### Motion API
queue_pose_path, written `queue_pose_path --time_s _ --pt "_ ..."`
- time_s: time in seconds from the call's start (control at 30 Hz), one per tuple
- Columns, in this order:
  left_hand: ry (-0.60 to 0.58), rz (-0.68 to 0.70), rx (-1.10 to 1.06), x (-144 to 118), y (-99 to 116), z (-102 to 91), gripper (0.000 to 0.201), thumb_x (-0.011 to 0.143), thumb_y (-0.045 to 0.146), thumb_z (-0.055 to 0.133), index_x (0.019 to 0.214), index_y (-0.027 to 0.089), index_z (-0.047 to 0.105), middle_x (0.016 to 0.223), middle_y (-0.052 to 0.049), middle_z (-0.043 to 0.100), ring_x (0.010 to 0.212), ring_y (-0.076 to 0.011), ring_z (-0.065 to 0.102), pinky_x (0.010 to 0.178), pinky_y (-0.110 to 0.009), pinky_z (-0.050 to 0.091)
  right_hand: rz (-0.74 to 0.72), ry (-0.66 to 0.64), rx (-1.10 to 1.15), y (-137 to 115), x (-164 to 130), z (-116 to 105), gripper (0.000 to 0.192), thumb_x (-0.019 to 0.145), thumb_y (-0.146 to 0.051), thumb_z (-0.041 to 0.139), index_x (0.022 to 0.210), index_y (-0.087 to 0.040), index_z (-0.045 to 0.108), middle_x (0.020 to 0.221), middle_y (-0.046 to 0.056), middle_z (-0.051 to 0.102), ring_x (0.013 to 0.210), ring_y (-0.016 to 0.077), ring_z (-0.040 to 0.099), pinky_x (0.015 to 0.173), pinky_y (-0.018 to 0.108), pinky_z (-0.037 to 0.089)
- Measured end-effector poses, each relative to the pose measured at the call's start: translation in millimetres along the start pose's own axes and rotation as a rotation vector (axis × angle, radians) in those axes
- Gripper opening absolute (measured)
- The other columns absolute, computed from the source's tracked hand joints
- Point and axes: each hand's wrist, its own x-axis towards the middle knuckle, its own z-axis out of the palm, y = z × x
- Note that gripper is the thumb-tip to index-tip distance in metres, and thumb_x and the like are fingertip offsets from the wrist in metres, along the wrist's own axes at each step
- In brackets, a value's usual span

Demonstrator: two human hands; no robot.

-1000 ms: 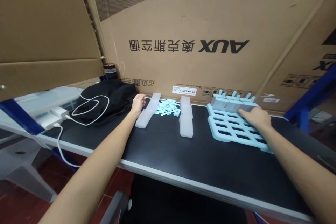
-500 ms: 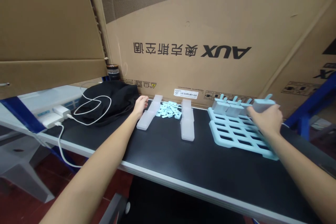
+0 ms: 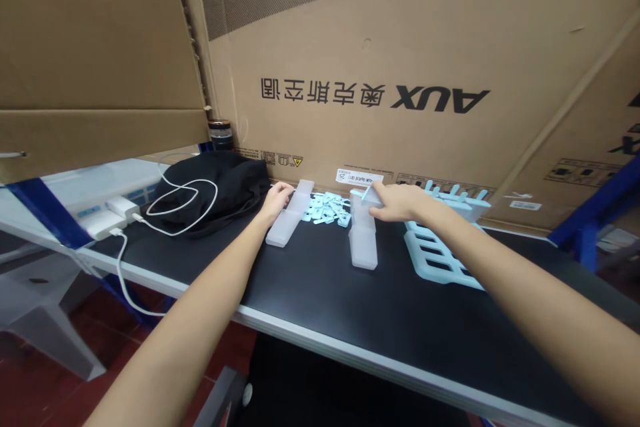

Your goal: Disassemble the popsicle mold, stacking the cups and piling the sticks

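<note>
My right hand [image 3: 395,201] reaches to the far end of the right row of frosted clear ice-pop moulds [image 3: 363,248]. Its fingers pinch a light-blue ice-pop stick lid [image 3: 369,195] above those moulds; whether the lid is seated on one cannot be told. My left hand [image 3: 278,201] rests beside the left row of moulds [image 3: 284,227], its fingers curled and the fingertips close to the far end. What lies in them, if anything, is hidden. Between the rows is a pile of light-blue stick lids [image 3: 327,208].
A light-blue rack [image 3: 434,271] stands on the right, partly behind my right forearm, with several lidded moulds in its back row. Black cloth [image 3: 225,180], white cables and a power strip [image 3: 100,221] lie left. A large cardboard box [image 3: 320,33] stands behind the black table [image 3: 320,293].
My right hand has moved left from the rack to the right row of moulds. The lidded mould it held now appears to stand in the rack. My left hand has hardly moved.
</note>
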Motion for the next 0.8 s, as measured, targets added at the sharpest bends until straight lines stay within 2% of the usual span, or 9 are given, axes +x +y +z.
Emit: queue_pose_path --time_s 0.17,0.53,0.67,0.73,0.8 --pt "-0.015 0.005 0.009 -3 3 0.2 0.013 0.071 0.03 0.061 0.076 0.018 0.059 0.062 0.003 0.05 0.056 -0.0097 0.046 0.052 -0.021 0.037 -0.021 -0.078 -0.031 -17 24 -8 0.075 0.079 -0.074 0.04 0.13 -0.02 0.048 0.118 0.018 0.064 0.104 0.0361 0.062 0.082 0.046 0.045" --pt "-0.034 0.006 0.015 -6 8 -0.1 0.013 0.072 0.029 0.06 0.078 0.018 0.06 0.068 0.002 0.054 0.061 -0.0105 0.048 0.057 -0.023 0.038 -0.074 -0.014 -0.065 -36 38 -9 0.082 0.076 -0.082 0.035 0.131 -0.025 0.054 0.115 0.017 0.066 0.108 0.0377 0.059 0.083 0.05 0.044" --pt "-0.03 0.005 0.012 -6 8 -0.1 0.013 0.071 0.029 0.06 0.077 0.018 0.059 0.067 0.002 0.054 0.06 -0.0103 0.048 0.056 -0.022 0.038 -0.039 0.065 -0.002 -38 37 -8 0.08 0.08 -0.078 0.03 0.132 -0.02 0.051 0.116 0.018 0.065 0.106 0.0373 0.06 0.083 0.049 0.045" --pt "-0.03 0.01 0.009 -5 7 0.2 0.013 0.071 0.029 0.06 0.076 0.018 0.059 0.067 0.002 0.054 0.06 -0.0101 0.048 0.056 -0.022 0.038 -0.01 0.092 0.037 -33 31 -9 0.074 0.085 -0.072 0.027 0.128 -0.017 0.052 0.115 0.019 0.065 0.102 0.0364 0.061 0.082 0.048 0.046" --pt "-0.031 0.008 0.009 -4 6 0.5 0.012 0.071 0.029 0.06 0.076 0.018 0.058 0.066 0.002 0.053 0.059 -0.0101 0.048 0.055 -0.022 0.037 0.022 0.089 0.065 -24 22 -10 0.067 0.086 -0.065 0.032 0.125 -0.014 0.052 0.114 0.02 0.065 0.099 0.0352 0.062 0.079 0.045 0.047"
